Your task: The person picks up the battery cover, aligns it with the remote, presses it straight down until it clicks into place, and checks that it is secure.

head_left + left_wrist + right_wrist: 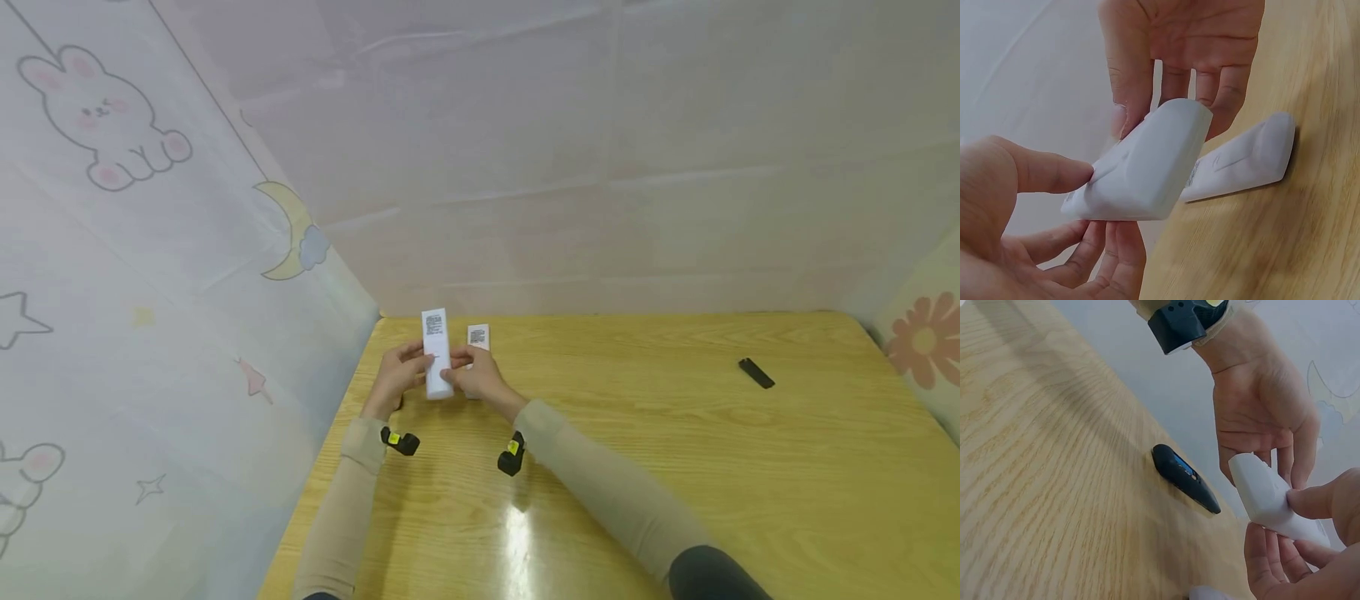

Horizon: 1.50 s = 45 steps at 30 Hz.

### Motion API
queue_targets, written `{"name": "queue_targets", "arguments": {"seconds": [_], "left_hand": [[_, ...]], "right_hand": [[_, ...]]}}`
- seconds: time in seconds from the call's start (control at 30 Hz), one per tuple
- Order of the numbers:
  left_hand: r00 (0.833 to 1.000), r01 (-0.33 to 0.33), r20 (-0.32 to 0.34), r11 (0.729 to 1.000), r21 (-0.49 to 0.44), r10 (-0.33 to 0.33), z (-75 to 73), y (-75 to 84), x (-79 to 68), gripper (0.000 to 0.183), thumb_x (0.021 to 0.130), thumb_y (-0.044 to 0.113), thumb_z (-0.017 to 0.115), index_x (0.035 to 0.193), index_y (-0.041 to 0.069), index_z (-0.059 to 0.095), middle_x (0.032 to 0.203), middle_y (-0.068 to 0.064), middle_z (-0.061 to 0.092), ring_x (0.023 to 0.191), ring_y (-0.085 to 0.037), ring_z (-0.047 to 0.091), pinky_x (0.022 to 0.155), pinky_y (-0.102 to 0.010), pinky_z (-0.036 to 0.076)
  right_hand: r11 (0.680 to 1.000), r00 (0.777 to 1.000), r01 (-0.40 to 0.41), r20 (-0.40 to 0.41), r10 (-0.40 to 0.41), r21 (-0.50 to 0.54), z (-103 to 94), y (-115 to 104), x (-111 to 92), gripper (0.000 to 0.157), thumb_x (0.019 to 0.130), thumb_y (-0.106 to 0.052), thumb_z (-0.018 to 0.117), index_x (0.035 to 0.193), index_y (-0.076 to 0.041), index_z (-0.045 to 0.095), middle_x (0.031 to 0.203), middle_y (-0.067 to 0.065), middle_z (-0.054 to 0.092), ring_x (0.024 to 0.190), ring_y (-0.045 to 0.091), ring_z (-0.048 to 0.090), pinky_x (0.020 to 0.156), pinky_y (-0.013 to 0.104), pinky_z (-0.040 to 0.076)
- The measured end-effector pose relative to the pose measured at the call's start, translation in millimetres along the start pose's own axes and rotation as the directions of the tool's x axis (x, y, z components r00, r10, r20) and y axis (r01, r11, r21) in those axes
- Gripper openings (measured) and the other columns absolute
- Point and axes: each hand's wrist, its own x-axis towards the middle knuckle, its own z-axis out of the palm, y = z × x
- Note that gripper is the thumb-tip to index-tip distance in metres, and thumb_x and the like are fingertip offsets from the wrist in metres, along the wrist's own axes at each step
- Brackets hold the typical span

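Observation:
Both hands hold a white remote control (437, 358) above the table, its back with a printed label turned up toward the head camera. My left hand (395, 377) grips its left side, thumb on the back and fingers underneath, as the left wrist view shows. From the right, my right hand (483, 377) pinches the other edge, with the thumb on the back near the lower end. A second white remote control (1250, 153) lies label side up on the table, partly hidden behind the right hand in the head view. Beside the left hand lies a black remote control (1185, 478) with a blue patch.
A slim black object (756, 372) lies far to the right on the wooden table (637, 433). Walls with printed cartoon sheets stand behind the table and along its left side. Each wrist carries a black camera mount (512, 454).

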Motion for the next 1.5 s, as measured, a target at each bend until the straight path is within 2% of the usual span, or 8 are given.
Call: {"name": "queue_targets", "arguments": {"seconds": [0.2,0.4,0.63,0.83,0.97,1.23,1.5], "left_hand": [[1.0,-0.001,0.01,1.0,-0.006,0.001,-2.2,-4.5,2.0,0.059,0.102,0.013,0.069,0.156,0.0,0.049,0.155,-0.022,0.055,0.133,-0.038,0.061,0.111,-0.054,0.055],[1.0,-0.002,-0.001,1.0,0.028,0.002,-4.4,-8.9,5.5,0.058,0.104,0.015,0.069,0.156,-0.001,0.05,0.155,-0.022,0.055,0.133,-0.039,0.062,0.109,-0.053,0.057],[1.0,-0.006,-0.013,0.998,0.063,0.006,-5.6,-9.5,13.3,0.058,0.102,0.016,0.07,0.155,0.0,0.051,0.154,-0.021,0.056,0.132,-0.038,0.063,0.107,-0.051,0.058],[0.999,0.007,-0.031,0.997,0.077,-0.005,-7.5,-15.2,12.6,0.057,0.103,0.012,0.069,0.155,-0.001,0.05,0.154,-0.023,0.056,0.131,-0.037,0.064,0.108,-0.049,0.058],[0.999,0.025,-0.026,0.996,0.091,-0.022,-8.3,-19.9,11.7,0.057,0.103,0.011,0.068,0.156,-0.002,0.05,0.154,-0.024,0.055,0.132,-0.038,0.063,0.108,-0.048,0.058],[0.999,0.022,-0.05,0.992,0.122,-0.016,-4.7,-21.3,12.3,0.056,0.105,0.013,0.066,0.156,-0.002,0.049,0.155,-0.025,0.054,0.134,-0.04,0.061,0.109,-0.053,0.056],[0.998,0.022,-0.067,0.989,0.147,-0.013,-0.8,-23.9,14.0,0.056,0.104,0.01,0.065,0.155,-0.004,0.049,0.155,-0.027,0.053,0.134,-0.041,0.061,0.108,-0.05,0.057]], "right_hand": [[1.0,1.0,-0.003,0.009,0.003,0.005,2.1,5,1,0.047,0.098,-0.01,0.077,0.14,0.002,0.062,0.125,0.017,0.064,0.097,0.025,0.07,0.094,0.051,0.064],[1.0,1.0,-0.014,0.025,0.014,0.024,3.5,5,0,0.05,0.098,-0.008,0.077,0.142,0.005,0.059,0.129,0.02,0.063,0.1,0.027,0.069,0.099,0.05,0.062],[1.0,1.0,0.01,0.017,-0.01,-0.008,4.6,3,4,0.05,0.097,-0.007,0.076,0.142,0.007,0.059,0.131,0.023,0.063,0.108,0.03,0.068,0.09,0.036,0.064],[0.996,1.0,0.01,0.011,-0.01,-0.086,11.9,11,9,0.052,0.096,-0.009,0.078,0.142,0.005,0.059,0.133,0.02,0.065,0.108,0.028,0.069,0.081,0.028,0.061],[0.994,1.0,0.013,0.005,-0.012,-0.106,18.5,17,10,0.053,0.095,-0.006,0.078,0.143,0.006,0.058,0.133,0.021,0.065,0.109,0.029,0.071,0.083,0.031,0.064],[0.978,0.997,0.074,-0.005,-0.076,-0.195,24.3,16,9,0.049,0.097,-0.007,0.077,0.141,0.005,0.059,0.138,0.019,0.063,0.114,0.031,0.071,0.087,0.034,0.064],[0.963,0.998,0.065,-0.006,-0.069,-0.261,27.9,17,12,0.046,0.096,-0.006,0.077,0.139,0.004,0.062,0.139,0.019,0.066,0.119,0.032,0.069,0.095,0.039,0.062]]}}
